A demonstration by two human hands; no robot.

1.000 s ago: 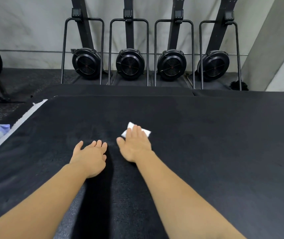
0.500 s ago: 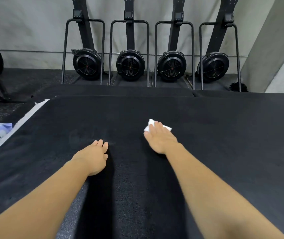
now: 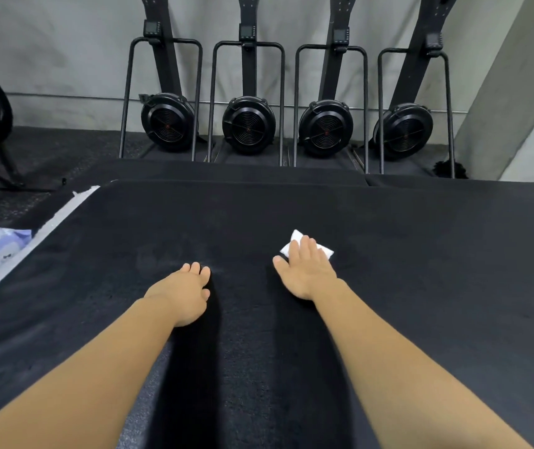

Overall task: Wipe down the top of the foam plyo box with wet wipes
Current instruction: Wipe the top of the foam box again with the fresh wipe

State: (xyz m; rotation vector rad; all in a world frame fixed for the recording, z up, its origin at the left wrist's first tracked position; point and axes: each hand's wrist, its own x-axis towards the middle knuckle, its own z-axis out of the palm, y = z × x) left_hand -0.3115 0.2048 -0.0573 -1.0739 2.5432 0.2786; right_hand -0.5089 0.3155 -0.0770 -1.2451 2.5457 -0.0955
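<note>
Black foam formed the box top [image 3: 437, 286], where the right hand [image 3: 307, 275] pressed straight, close-set fingers onto a folded wipe [image 3: 326, 253] peeking beyond their tips, the left hand [image 3: 184, 294] lay flat nearby, fingers together, and uneven pressure might have bunched the wipe loose.

The left forearm [image 3: 77, 384] and right forearm [image 3: 414, 374] are bare, as are the left hand [image 3: 185, 294] and right hand [image 3: 308, 275]
</note>
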